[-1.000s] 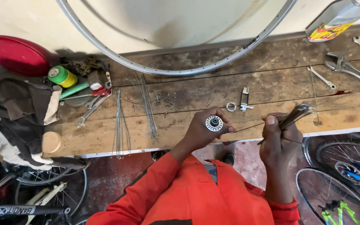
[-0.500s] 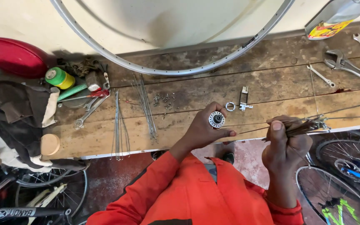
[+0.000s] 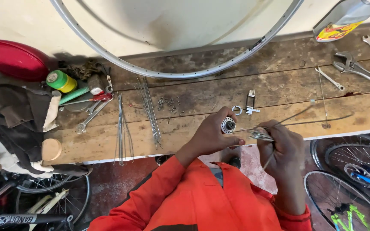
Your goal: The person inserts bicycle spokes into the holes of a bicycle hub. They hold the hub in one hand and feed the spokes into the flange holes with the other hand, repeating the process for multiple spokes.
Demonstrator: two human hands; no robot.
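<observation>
My left hand point(image 3: 213, 134) grips a small silver wheel hub point(image 3: 228, 125) above the front edge of the wooden workbench point(image 3: 279, 85). My right hand point(image 3: 281, 147) is closed on a bunch of thin metal spokes point(image 3: 298, 122) whose ends sit at the hub's flange and whose shafts fan out to the right. Loose spokes point(image 3: 148, 109) and another spoke bundle point(image 3: 120, 128) lie on the bench to the left. Small spoke nipples point(image 3: 170, 102) are scattered behind the hub. A bare metal rim point(image 3: 172, 72) leans against the wall.
A red disc point(image 3: 11, 57), a green and yellow tape roll point(image 3: 61, 81), screwdrivers and a spanner point(image 3: 88, 115) lie at left by dark cloth point(image 3: 16, 115). Wrenches point(image 3: 356, 68) and an oil bottle point(image 3: 343, 19) sit at right. Bicycle wheels point(image 3: 347, 188) stand below.
My right hand moved left toward the hub, bringing the spoke ends up to its flange. My left hand kept hold of the hub and barely shifted.
</observation>
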